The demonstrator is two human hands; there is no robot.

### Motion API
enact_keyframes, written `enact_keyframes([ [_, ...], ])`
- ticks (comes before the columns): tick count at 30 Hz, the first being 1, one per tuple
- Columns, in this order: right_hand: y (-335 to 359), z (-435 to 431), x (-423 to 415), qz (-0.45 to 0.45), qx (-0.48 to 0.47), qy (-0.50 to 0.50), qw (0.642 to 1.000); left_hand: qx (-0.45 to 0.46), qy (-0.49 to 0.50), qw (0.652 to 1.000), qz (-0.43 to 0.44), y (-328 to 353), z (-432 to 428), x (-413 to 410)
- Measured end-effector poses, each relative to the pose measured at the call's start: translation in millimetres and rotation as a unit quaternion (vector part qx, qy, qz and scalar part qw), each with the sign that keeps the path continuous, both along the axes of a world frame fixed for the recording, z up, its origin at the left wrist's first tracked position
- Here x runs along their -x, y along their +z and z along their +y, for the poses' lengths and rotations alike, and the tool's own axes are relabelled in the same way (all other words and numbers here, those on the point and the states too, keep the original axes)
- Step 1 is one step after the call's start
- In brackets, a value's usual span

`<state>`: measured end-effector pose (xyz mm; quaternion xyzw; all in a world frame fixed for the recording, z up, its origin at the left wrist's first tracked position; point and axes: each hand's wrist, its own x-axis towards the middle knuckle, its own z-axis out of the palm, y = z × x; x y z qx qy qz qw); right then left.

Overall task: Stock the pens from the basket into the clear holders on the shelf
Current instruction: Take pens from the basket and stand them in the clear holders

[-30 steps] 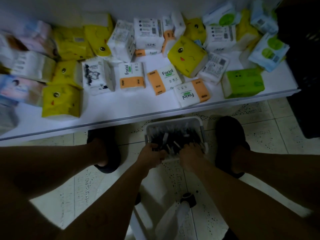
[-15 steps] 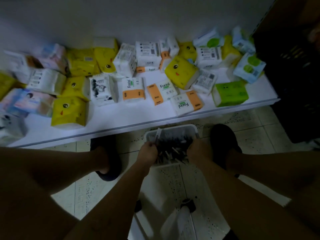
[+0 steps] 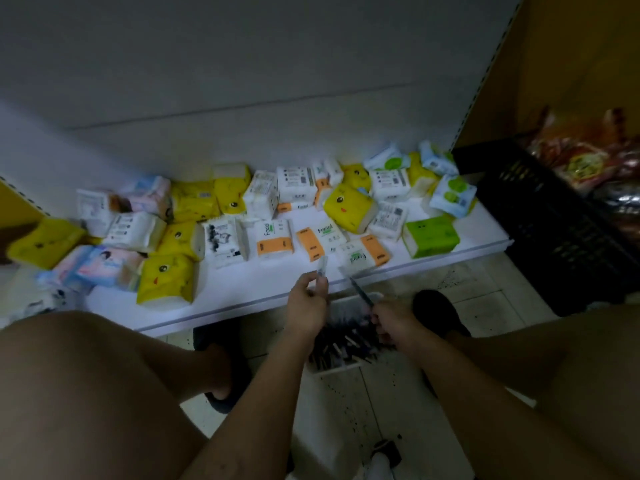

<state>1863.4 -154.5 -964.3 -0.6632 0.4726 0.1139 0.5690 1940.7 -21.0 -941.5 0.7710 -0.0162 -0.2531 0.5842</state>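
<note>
A white basket (image 3: 341, 367) full of dark pens (image 3: 343, 344) sits on the floor between my feet, partly hidden by my hands. My left hand (image 3: 306, 308) is raised above the basket's left side, pinching a pen (image 3: 322, 266) that points up over the shelf edge. My right hand (image 3: 393, 323) grips another dark pen (image 3: 358, 291) angled up and to the left. No clear holders are visible in this view.
A low white shelf (image 3: 242, 289) carries several tissue packs in yellow, white, orange and green (image 3: 431, 235). A black crate (image 3: 561, 230) holding snack bags stands at the right. My knees and black slippers (image 3: 436, 311) flank the basket on the tiled floor.
Both hands have lifted out of the basket, each now holding a pen. The camera has tilted upward, showing more of the shelf's back wall.
</note>
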Motion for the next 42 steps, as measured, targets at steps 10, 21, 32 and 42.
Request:
enact_keyframes([
  [10, 137.9, 2.5, -21.1, -0.348, 0.020, 0.049, 0.936, 0.019, -0.037, 0.978, -0.205, 126.3, -6.5, -29.1],
  [21, 295.7, 11.6, -47.0, -0.534, 0.132, 0.038, 0.834, 0.205, -0.067, 0.898, -0.385, 288.2, -23.0, -34.5],
  [32, 412.0, -14.5, -78.0, -0.631, 0.158, -0.021, 0.759, 0.171, -0.041, 0.864, -0.472, 403.8, -39.2, -59.5],
  [42, 475.9, -53.5, -126.8, -0.619, 0.219, -0.030, 0.754, 0.167, -0.072, 0.840, -0.511, 488.1, -72.3, -100.8],
])
